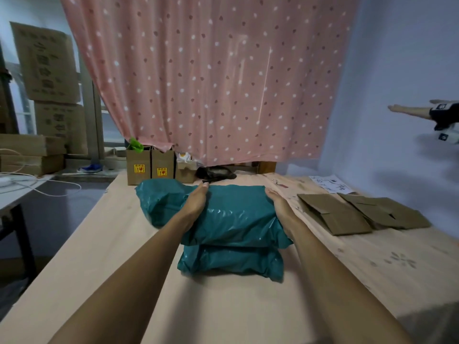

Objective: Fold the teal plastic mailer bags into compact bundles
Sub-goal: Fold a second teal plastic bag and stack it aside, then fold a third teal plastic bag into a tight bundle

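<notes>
Behind the work surface hangs a pink dotted curtain (211,78), and the wooden table (223,306) in front of it carries everything that matters for the task. Only the head camera is given, and it looks down along both bare forearms.

At the middle of the table lies the upper teal mailer bag (231,214), puffy and creased, and it rests on top of a lower teal bundle (231,261), which sits nearer to the person and looks already folded into a compact shape. The stacking probably keeps the bags together in one place while the person works.

The left hand (195,203) lies flat and open on the left part of the upper bag, fingers stretched toward the curtain, with loose plastic sticking out beyond it to the left. The right hand (279,206) is also open and presses against the right edge of the same bag. Neither hand pinches anything; the palms seem to hold the bag down so that trapped air goes out and the fold stays.

To the right of the teal stack, well apart from it, lie flat brown paper envelopes (360,214). Behind the stack, at the far edge of the table, stand small cardboard boxes (151,166). At the right border of the view another person's arm (419,111) reaches in, away from the bags.
</notes>
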